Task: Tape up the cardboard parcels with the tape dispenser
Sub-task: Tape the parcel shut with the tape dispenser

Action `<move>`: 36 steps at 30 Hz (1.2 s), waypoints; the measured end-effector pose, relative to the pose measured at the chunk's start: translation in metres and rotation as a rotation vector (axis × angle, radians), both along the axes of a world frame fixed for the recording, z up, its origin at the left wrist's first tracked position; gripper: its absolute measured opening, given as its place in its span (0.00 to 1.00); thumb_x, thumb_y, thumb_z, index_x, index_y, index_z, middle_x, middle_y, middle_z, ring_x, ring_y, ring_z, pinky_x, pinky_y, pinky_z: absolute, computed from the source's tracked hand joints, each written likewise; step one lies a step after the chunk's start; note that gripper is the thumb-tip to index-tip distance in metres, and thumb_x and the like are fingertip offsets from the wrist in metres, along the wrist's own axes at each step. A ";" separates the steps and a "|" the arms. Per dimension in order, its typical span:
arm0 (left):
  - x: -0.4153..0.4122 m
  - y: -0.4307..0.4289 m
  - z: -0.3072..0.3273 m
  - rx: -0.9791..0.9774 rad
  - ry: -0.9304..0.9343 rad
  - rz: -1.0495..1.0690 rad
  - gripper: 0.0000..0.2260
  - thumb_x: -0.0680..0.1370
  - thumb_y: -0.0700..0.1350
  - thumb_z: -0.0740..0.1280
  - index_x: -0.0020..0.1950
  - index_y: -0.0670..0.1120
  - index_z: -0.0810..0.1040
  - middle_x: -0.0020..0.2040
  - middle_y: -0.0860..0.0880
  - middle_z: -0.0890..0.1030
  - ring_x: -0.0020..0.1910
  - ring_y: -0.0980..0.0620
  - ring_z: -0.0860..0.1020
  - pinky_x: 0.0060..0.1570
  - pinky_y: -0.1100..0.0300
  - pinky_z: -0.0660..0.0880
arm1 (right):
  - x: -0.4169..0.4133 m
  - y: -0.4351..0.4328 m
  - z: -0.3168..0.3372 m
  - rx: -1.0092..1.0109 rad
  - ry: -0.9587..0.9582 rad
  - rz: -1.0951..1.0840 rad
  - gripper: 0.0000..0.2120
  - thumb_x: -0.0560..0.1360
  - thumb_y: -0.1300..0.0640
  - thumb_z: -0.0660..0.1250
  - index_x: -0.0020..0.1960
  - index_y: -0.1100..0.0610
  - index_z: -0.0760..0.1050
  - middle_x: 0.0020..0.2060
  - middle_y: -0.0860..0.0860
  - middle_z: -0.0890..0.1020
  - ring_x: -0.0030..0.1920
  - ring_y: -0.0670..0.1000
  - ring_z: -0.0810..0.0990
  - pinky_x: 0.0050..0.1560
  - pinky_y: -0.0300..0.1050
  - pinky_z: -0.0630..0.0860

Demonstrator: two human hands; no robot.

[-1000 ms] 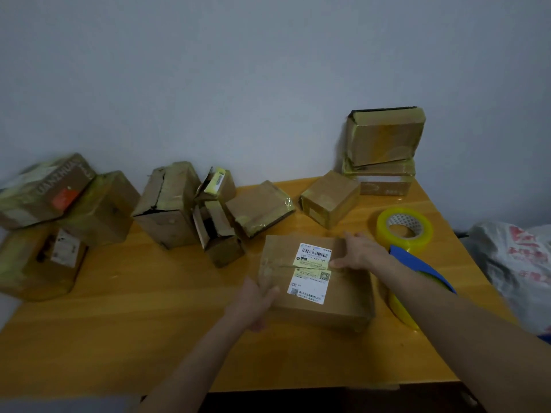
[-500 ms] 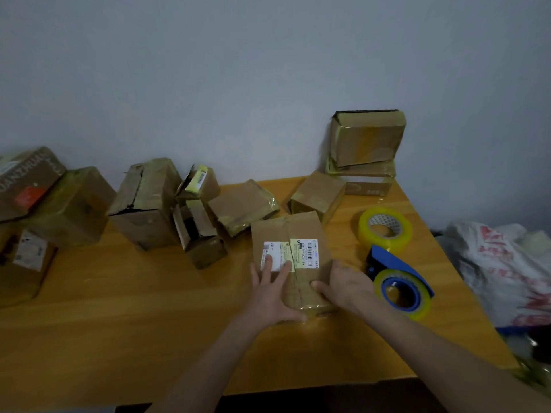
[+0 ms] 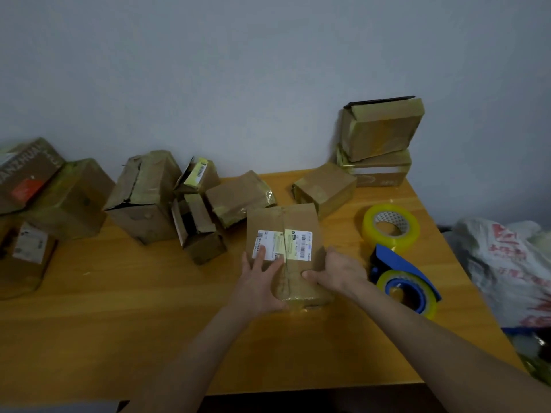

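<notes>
A brown cardboard parcel (image 3: 298, 219) with white and yellow shipping labels lies lengthwise on the wooden table (image 3: 119, 308), a seam running down its top. My left hand (image 3: 262, 281) presses flat on its near left top, fingers straight and reaching onto the label. My right hand (image 3: 340, 271) grips the parcel's near right edge, thumb lying across the top and fingers down the side. The blue tape dispenser (image 3: 399, 275), loaded with a yellowish roll, sits on the table just right of my right hand, untouched.
A loose roll of yellowish tape (image 3: 390, 228) lies behind the dispenser. Several taped and torn parcels (image 3: 143, 198) line the wall at left and centre, and two are stacked (image 3: 378, 144) at the back right. A white plastic bag (image 3: 507, 263) lies beyond the table's right edge.
The parcel has been turned from lying crosswise to lengthwise. My right hand moved from its far edge to its near right side, and my left hand came onto its top.
</notes>
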State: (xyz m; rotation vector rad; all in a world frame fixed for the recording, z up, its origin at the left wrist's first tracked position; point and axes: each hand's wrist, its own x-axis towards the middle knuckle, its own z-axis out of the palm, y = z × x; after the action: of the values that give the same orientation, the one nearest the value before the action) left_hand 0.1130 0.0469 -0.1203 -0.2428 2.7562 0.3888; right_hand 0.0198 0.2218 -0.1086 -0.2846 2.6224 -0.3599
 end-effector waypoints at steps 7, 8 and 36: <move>0.016 0.039 -0.004 0.060 0.014 -0.105 0.47 0.67 0.61 0.73 0.77 0.61 0.46 0.77 0.53 0.35 0.73 0.39 0.31 0.71 0.36 0.46 | -0.009 0.045 0.016 -0.067 -0.259 -0.017 0.34 0.63 0.38 0.77 0.60 0.54 0.70 0.46 0.50 0.80 0.32 0.51 0.85 0.35 0.48 0.83; 0.013 0.039 -0.002 0.066 0.015 -0.118 0.47 0.67 0.61 0.74 0.77 0.61 0.47 0.77 0.52 0.35 0.74 0.38 0.32 0.71 0.36 0.46 | -0.011 0.047 0.016 -0.060 -0.274 -0.029 0.35 0.64 0.38 0.77 0.62 0.55 0.70 0.48 0.52 0.81 0.33 0.52 0.85 0.37 0.49 0.83; -0.028 0.023 0.007 0.068 0.005 0.039 0.44 0.66 0.59 0.75 0.76 0.58 0.56 0.79 0.49 0.42 0.75 0.36 0.38 0.72 0.38 0.51 | -0.031 0.021 0.015 -0.048 -0.002 -0.032 0.31 0.69 0.35 0.70 0.62 0.54 0.68 0.57 0.52 0.78 0.56 0.55 0.78 0.41 0.46 0.70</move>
State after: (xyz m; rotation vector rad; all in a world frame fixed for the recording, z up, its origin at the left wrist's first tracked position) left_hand 0.0849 0.0699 -0.1132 -0.2789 2.7408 0.4927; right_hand -0.0112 0.2428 -0.0940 -0.2582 2.6216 -0.4336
